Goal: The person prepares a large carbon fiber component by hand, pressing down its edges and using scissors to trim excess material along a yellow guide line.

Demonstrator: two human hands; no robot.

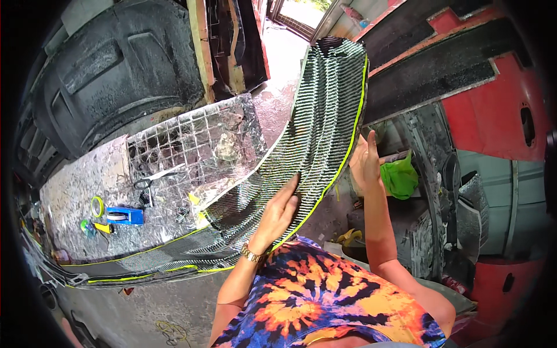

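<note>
A long curved part (328, 110), covered in black-and-silver woven fabric like carbon fibre, sweeps from the left to the upper right. Bright yellow-green tape (355, 124) runs along its outer edge. My left hand (275, 216) lies on the weave near the bend, fingers stretched and holding nothing. Beside the outer edge, my right hand (365, 162) is raised with its fingers extended. Some of those fingers are partly hidden, and I cannot tell whether that hand touches the edge.
On the stained workbench (75, 180) are scissors (156, 177), a blue tape dispenser (125, 216), a yellow tape roll (97, 206) and a yellow-handled knife (104, 228). A black hood-shaped panel (122, 64) leans behind. Red panels (493, 122) and a green bag (400, 177) are at right.
</note>
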